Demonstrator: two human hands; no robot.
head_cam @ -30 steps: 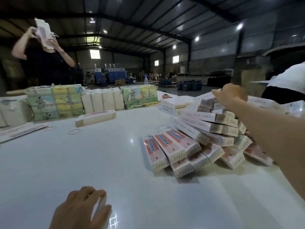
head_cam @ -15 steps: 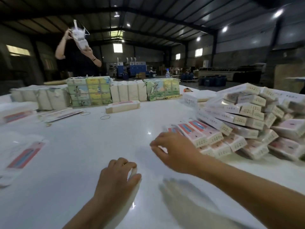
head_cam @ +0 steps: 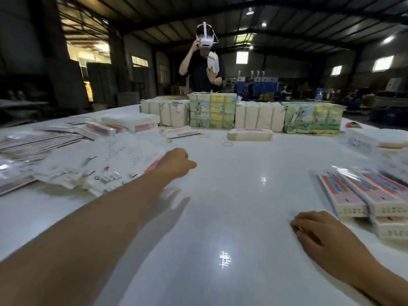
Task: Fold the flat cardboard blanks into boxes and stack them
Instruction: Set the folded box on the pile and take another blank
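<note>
Two hands are working: left hand [head_cam: 175, 161], fingers curled, is reaching the blanks [head_cam: 106, 164]; it should pinch one top sheet. Right hand [head_cam: 324, 237] is resting loosely curled, holding nothing.

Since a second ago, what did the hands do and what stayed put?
The left hand left the near table edge, where it rested on something white, and reached out to the flat blanks on the left. The right hand came back from the top of the folded boxes and now rests empty on the table. The camera also swung left. The boxes and far bundles stayed put.
</note>
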